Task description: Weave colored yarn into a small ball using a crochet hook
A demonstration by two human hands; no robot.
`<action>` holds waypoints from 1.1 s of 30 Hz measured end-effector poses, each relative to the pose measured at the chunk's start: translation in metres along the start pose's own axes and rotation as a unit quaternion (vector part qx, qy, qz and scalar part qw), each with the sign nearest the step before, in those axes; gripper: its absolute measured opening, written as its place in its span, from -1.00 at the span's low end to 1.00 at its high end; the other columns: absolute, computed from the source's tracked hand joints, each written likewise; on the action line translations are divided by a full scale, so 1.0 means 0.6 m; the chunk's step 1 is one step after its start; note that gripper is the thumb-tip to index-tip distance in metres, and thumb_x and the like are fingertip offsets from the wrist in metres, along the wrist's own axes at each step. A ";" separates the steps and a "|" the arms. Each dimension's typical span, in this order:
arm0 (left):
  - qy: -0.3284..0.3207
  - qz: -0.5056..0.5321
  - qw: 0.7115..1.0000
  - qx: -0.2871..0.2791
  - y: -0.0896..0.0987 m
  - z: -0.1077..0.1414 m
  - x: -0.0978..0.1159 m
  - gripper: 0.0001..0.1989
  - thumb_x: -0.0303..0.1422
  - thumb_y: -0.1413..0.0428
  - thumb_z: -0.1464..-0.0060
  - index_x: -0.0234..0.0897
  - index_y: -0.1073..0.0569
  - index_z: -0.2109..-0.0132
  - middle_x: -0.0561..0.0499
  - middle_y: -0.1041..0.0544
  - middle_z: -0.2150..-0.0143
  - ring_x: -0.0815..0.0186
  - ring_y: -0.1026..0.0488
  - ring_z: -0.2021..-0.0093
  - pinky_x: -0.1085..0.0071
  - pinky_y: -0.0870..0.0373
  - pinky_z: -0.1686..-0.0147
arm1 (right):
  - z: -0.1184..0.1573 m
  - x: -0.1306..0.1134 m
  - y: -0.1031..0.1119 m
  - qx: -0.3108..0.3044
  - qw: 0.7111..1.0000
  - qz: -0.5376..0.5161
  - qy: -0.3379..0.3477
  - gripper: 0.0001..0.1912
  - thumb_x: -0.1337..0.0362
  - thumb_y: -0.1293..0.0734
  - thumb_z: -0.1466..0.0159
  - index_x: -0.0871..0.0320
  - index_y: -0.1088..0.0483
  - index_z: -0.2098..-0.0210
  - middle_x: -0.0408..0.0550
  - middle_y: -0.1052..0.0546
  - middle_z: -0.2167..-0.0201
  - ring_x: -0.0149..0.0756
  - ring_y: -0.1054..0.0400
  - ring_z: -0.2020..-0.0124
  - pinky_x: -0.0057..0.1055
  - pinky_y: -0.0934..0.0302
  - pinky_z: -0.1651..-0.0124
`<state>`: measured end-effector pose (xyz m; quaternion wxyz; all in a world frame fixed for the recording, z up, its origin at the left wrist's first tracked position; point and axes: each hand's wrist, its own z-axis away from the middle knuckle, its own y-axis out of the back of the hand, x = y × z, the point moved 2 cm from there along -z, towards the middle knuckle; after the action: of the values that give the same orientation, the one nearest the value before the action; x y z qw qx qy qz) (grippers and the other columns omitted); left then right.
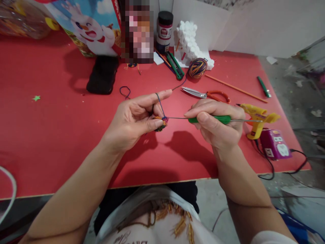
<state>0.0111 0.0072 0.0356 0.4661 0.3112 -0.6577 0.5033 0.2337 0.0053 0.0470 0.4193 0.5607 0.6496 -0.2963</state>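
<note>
The front edge of the red desk (63,159) runs below both hands, and the forearms cross over it. The left hand (129,125) pinches a small multicoloured crochet piece (160,126) between thumb and curled fingers; its index finger points out to the right with blue yarn (160,103) looped over it, above the piece. The right hand (218,122) is closed around the green handle of a hook (223,119), thumb and fingers on the grip. The hook's thin shaft reaches the piece's right edge, so the piece lies left of the right fingers. Red surface shows between the wrists, and a wide stretch lies left of the left forearm, with a green star (36,98) on it.

To the right, a yellow glue gun (257,118) stands by a purple box (276,144) near the right edge. Beyond the hands are orange-handled scissors (205,94), a black phone (103,74) and a yarn ball (197,68). Farther back, a black-lidded jar (164,32) stands upright, its contents unclear; a clear container (27,20) at far left holds something orange and yellow.
</note>
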 end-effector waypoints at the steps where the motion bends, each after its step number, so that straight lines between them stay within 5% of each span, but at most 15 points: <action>1: 0.007 -0.001 1.000 0.000 0.000 0.000 0.000 -0.43 -0.50 -0.52 0.13 -0.21 -0.75 -0.10 0.02 -0.54 0.40 0.40 -0.42 0.50 0.44 -0.46 0.49 | -0.001 0.000 0.001 -0.001 1.000 -0.011 -0.005 -0.81 0.11 -0.51 -0.39 0.04 -0.76 0.23 -0.07 -0.59 0.47 -0.29 -0.40 0.47 -0.30 -0.35 0.42; 8: 0.032 0.012 0.999 -0.022 -0.002 0.002 0.001 -0.45 -0.47 -0.50 0.09 -0.18 -0.74 -0.12 0.03 -0.57 0.39 0.40 -0.46 0.47 0.46 -0.58 0.41 | -0.004 0.010 0.002 0.002 0.998 -0.047 -0.045 -0.75 0.02 -0.54 -0.34 0.06 -0.75 0.30 -0.08 -0.53 0.54 -0.28 -0.40 0.47 -0.34 -0.32 0.46; 14: 0.035 -0.003 0.999 -0.002 -0.002 0.004 0.000 -0.46 -0.46 -0.52 0.11 -0.26 -0.75 -0.10 -0.02 -0.59 0.39 0.35 -0.48 0.47 0.42 -0.54 0.46 | -0.008 0.027 -0.006 -0.009 0.985 -0.149 -0.083 -0.70 0.01 -0.56 -0.31 0.12 -0.71 0.34 -0.16 -0.44 0.62 -0.44 -0.20 0.63 -0.39 -0.15 0.55; 18: 0.001 -0.013 1.000 0.015 -0.014 0.009 -0.013 -0.48 -0.44 -0.51 0.03 -0.17 -0.74 -0.13 0.00 -0.60 0.37 0.33 -0.53 0.40 0.41 -0.60 0.37 | -0.004 0.037 -0.029 -0.010 0.959 -0.248 -0.137 -0.70 0.02 -0.58 -0.28 0.15 -0.68 0.34 -0.25 -0.35 0.67 -0.50 -0.07 0.66 -0.44 -0.10 0.57; 23: -0.064 -0.017 0.992 0.110 -0.033 0.013 -0.030 -0.47 -0.48 -0.51 0.01 -0.08 -0.72 -0.14 0.03 -0.64 0.29 0.34 -0.58 0.31 0.41 -0.65 0.22 | 0.007 0.041 -0.067 0.041 0.921 -0.332 -0.199 -0.76 0.06 -0.54 -0.32 0.11 -0.66 0.22 -0.32 -0.32 0.64 -0.57 0.06 0.66 -0.50 -0.13 0.54; 27: -0.101 0.000 0.988 0.120 -0.036 0.011 -0.038 -0.51 -0.45 -0.50 -0.05 0.03 -0.72 -0.12 0.08 -0.65 0.26 0.35 -0.61 0.20 0.39 -0.67 0.04 | 0.008 0.047 -0.078 0.088 0.921 -0.317 -0.210 -0.71 0.00 -0.51 -0.33 0.10 -0.62 0.18 -0.34 -0.28 0.63 -0.53 0.05 0.64 -0.50 -0.17 0.54; 33: -0.110 -0.027 0.985 0.129 -0.027 0.010 -0.039 -0.53 -0.44 -0.50 -0.05 -0.01 -0.73 -0.11 0.07 -0.68 0.23 0.37 -0.62 0.20 0.45 -0.65 0.08 | 0.009 0.053 -0.077 0.071 0.922 -0.315 -0.215 -0.71 0.01 -0.51 -0.34 0.09 -0.61 0.13 -0.33 -0.31 0.58 -0.53 0.03 0.61 -0.49 -0.21 0.50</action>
<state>0.0323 -0.0047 0.0193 0.3604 0.4399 -0.6259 0.5337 0.1892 0.0071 0.0128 0.3935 0.2780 0.6641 -0.5717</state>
